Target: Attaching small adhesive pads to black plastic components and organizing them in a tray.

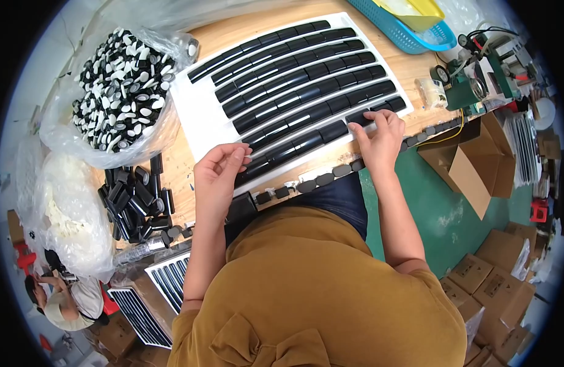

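A white tray lies on the table before me, carrying several rows of glossy black tubes laid end to end. At the nearest row, my right hand has its thumb and fingers around one black tube toward the right end. My left hand is held by the left end of that row, thumb and fingertips pinched together. Something small and pale shows at its fingertips, too small to name.
To the left stands a clear plastic bag of black and white caps, with loose black tubes nearer. A blue basket and a small machine stand at the far right. An open carton sits below the table's right side.
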Motion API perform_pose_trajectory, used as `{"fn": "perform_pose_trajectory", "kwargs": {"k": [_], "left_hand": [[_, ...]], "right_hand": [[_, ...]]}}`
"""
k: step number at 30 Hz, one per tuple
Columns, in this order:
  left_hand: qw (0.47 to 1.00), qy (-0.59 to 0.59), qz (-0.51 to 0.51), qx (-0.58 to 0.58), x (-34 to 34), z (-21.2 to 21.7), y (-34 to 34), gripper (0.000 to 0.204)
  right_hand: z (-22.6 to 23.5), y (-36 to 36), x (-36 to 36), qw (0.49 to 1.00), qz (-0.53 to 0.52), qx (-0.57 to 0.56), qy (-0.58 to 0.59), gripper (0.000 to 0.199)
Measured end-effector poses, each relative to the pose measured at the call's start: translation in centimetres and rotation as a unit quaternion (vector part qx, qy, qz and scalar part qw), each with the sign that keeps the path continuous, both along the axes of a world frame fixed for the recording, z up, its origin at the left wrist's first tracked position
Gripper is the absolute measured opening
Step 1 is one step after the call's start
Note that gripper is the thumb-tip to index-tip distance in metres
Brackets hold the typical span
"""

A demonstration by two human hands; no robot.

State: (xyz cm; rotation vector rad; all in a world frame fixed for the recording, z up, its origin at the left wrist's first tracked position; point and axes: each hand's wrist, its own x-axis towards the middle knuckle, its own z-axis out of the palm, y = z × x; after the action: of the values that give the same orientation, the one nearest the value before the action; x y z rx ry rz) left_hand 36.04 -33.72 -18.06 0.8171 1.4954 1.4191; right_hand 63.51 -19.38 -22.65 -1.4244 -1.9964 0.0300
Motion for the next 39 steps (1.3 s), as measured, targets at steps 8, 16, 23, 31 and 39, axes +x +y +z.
{"fn": "perform_pose_trajectory", "kwargs": {"k": [8,16,23,31,39], "left_hand": [[0.993,0.002,0.112,0.044,-3.1,0.8,-0.5,0.017],[0.981,0.028,0.188,0.042,-5.9,0.7,-2.1,0.017],[0.958,0.059,0.273,0.065,-10.4,1.0,-2.7,0.017],[0.893,0.309,0.327,0.018,-18.6,-2.6,-1.9,0.014],[0.777,0.573,0.252,-0.057,-20.6,-4.0,5.0,0.021]], "right_hand": [[-1.6,0.0,0.4,0.995,-0.093,-0.001,-0.045,0.023],[-1.0,2.0,2.0,0.992,-0.109,0.053,-0.041,0.022],[-1.8,3.3,3.5,0.984,-0.145,-0.006,-0.102,0.047],[-1.1,2.9,2.9,0.996,-0.074,0.000,-0.056,0.048],[0.3,2.3,1.6,0.961,-0.045,-0.052,0.268,0.044]]}}
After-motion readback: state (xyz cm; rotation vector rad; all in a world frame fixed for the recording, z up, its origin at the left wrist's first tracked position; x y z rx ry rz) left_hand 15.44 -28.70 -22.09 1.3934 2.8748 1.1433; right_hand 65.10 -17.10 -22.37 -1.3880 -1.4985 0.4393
